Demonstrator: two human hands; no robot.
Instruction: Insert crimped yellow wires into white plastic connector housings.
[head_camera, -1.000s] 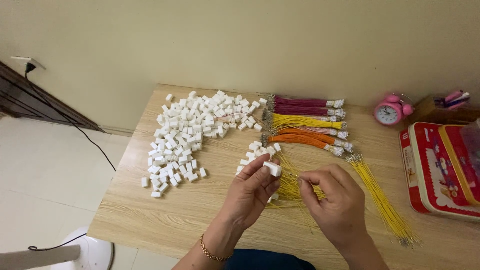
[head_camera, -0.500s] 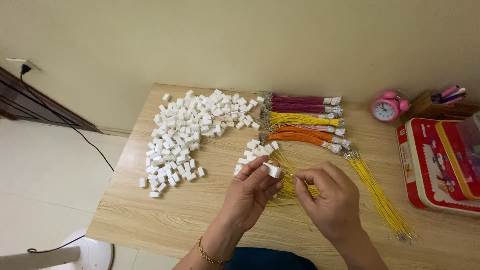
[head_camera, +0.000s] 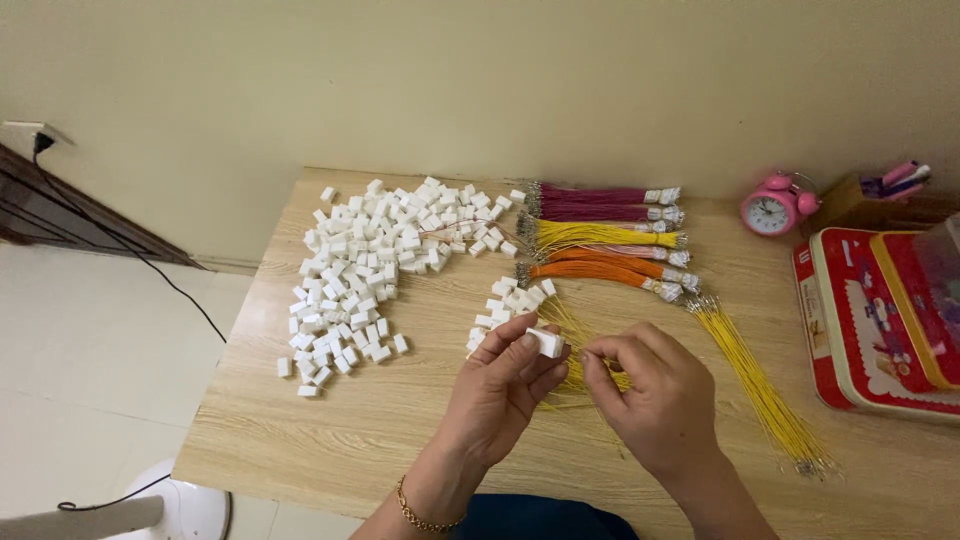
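My left hand (head_camera: 503, 385) pinches a small white plastic connector block (head_camera: 546, 343) between thumb and fingers. My right hand (head_camera: 655, 395) is right beside it, fingertips closed on a thin yellow wire (head_camera: 592, 372) that points at the block. Under both hands lies a loose bunch of yellow wires. A small cluster of white connectors (head_camera: 510, 302) sits just beyond my left hand. A big pile of white connectors (head_camera: 375, 265) covers the table's left part.
Bundles of purple, yellow, pink and orange wires (head_camera: 600, 240) lie at the back middle, a long yellow bundle (head_camera: 755, 385) to the right. A red tin box (head_camera: 870, 320), a pink alarm clock (head_camera: 772, 208) and a pen holder (head_camera: 890, 190) stand at the right. The wooden table (head_camera: 330, 430) ends left.
My right hand has drawn closer to my left hand, bringing the yellow wire up to the white connector. My left hand has held its place.
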